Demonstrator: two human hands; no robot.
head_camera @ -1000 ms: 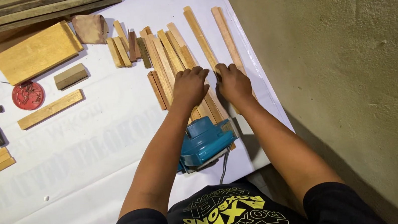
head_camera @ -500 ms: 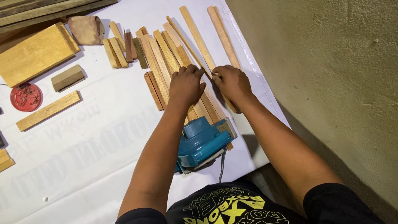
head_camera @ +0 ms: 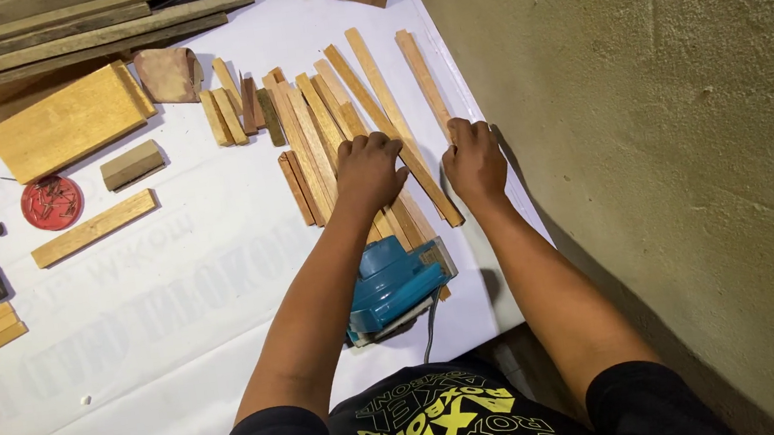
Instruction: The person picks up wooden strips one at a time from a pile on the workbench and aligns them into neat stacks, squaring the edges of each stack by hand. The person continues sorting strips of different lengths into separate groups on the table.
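Under both hands' fingers [head_camera: 368, 143], wooden slats [head_camera: 321, 122], blue sander [head_camera: 393, 284] nearer

Even, fairly bright light falls from above; the white surface [head_camera: 171, 303] shows no harsh glare, short soft shadows sit beneath the wooden strips [head_camera: 365, 122], and everything reads sharp, edges barely bending.

One head-worn camera looks steeply down, from close above, onto the white table [head_camera: 171, 303].
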